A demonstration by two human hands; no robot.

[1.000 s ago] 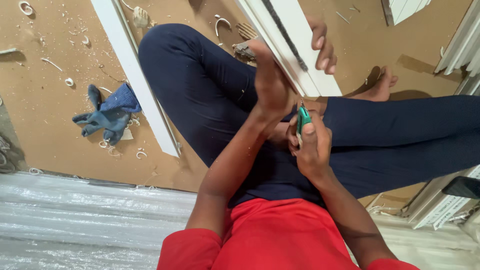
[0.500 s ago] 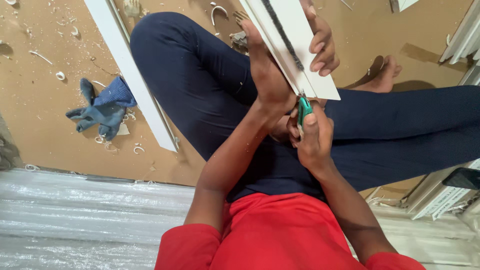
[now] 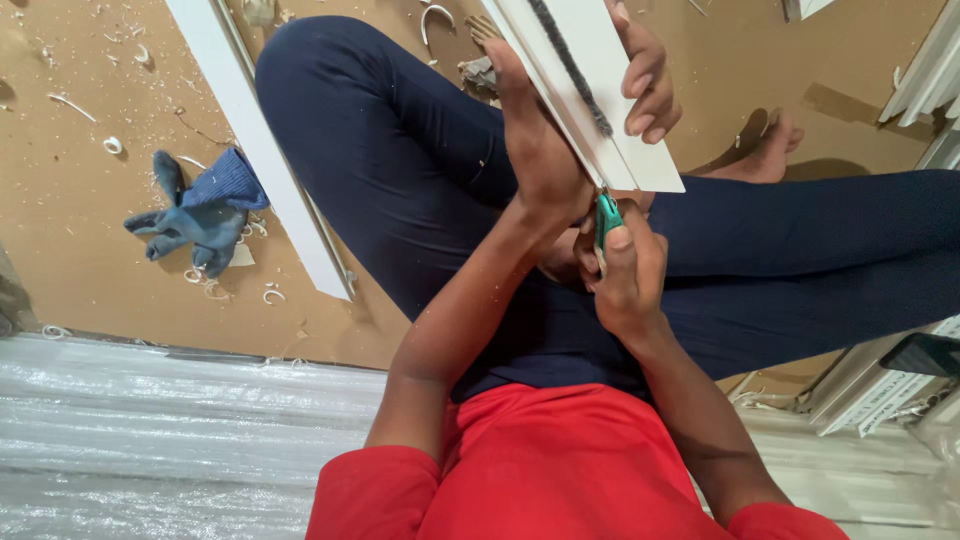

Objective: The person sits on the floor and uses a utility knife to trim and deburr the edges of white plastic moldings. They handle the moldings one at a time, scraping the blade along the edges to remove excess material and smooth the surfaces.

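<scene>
Raised a little higher toward the top of the view since half a second ago: white profile strip, with left hand and right hand holding much the same places against it. Long, flat and white, with ridged lengthwise edges and a dark fuzzy seal line running down its middle; cut square at the near end, which hangs just above the lap. Slanting from the top edge of the view down to that end, held clear of the floor over the dark blue trousers. Left hand clamped on the strip, thumb side along its left edge, fingers wrapped over the far edge. Right hand closed tight round a green-handled tool, tip touching the strip's cut end; kind of tool too hidden to tell. Seated on a brown board floor, legs folded, bare foot showing past the right knee. Lying on the floor to the left, a crumpled blue glove, just beside another white strip, with pale curled shavings scattered around. Red shirt at the bottom edge.
</scene>
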